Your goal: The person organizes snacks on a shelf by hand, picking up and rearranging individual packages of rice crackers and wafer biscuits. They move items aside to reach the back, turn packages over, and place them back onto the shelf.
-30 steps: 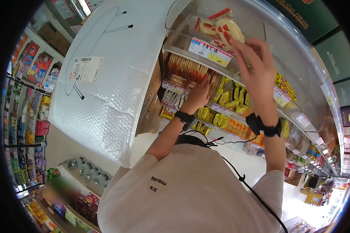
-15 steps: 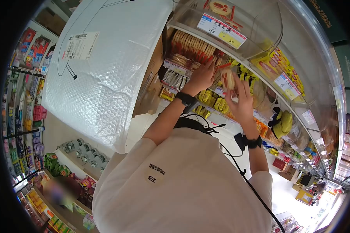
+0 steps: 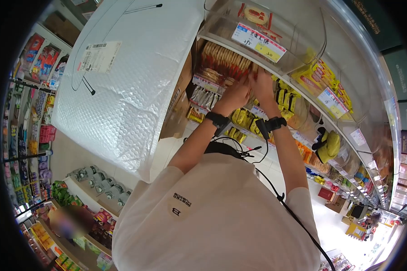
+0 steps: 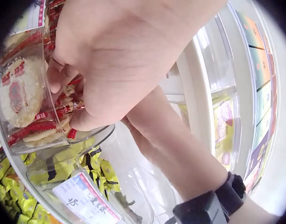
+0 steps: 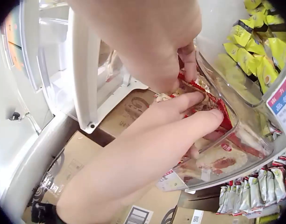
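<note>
Both hands reach into a clear bin (image 5: 257, 165) of rice cracker packets (image 3: 221, 56), round pale crackers in red-printed wrappers standing in a row. My left hand (image 3: 234, 95) lies at the bin's near end, its extended fingers (image 5: 182, 100) pressing on the red wrappers. Close beside it, my right hand (image 3: 262, 88) points down into the bin with bent fingers, holding a rice cracker packet (image 3: 255, 68) at the row's end. Its fingertips are mostly hidden. In the left wrist view a cracker (image 4: 21, 93) shows flat through the clear wall.
Above is another clear bin with rice crackers (image 3: 256, 15) and a price tag (image 3: 259, 41). Yellow snack packets (image 3: 287, 99) lie to the right, silver ones (image 3: 203, 97) below. A large bubble-wrapped panel (image 3: 126, 104) stands left, near cardboard boxes (image 5: 68, 163). A cable (image 3: 298, 223) crosses the shirt.
My right hand has brought a rice cracker packet down from the upper bin into the lower one, beside my left hand. The left hand has stayed at the row of packets.
</note>
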A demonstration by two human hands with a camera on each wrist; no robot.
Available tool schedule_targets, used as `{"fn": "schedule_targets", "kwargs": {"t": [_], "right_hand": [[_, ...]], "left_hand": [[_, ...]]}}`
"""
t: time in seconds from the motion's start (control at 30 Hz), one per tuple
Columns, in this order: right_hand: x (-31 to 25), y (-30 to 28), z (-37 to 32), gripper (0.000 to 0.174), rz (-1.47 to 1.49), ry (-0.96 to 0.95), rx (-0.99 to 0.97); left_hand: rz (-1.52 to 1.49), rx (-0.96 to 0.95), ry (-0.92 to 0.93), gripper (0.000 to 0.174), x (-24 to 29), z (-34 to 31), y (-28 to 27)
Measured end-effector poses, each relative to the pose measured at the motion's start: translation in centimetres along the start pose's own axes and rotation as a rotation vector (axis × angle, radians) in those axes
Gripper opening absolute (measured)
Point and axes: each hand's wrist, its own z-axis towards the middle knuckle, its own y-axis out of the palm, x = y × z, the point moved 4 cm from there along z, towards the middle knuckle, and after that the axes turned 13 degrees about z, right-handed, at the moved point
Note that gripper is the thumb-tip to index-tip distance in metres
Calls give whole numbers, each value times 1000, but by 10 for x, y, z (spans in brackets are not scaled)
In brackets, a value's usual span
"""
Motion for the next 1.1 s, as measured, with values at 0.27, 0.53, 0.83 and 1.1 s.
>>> {"fn": "schedule_targets", "kwargs": {"t": [0.27, 0.53, 0.83, 1.1], "right_hand": [[19, 15, 13, 31, 97, -88, 18], [2, -6, 11, 36, 177, 108, -304], [-133, -72, -55, 36, 240, -327, -572], [-254, -164, 4, 25, 183, -535, -165]], "left_hand": [[-93, -167, -59, 12, 3, 1, -28], [60, -101, 67, 27, -8, 11, 17], [13, 160, 170, 63, 3, 5, 7], [156, -142, 44, 71, -13, 6, 46]]}}
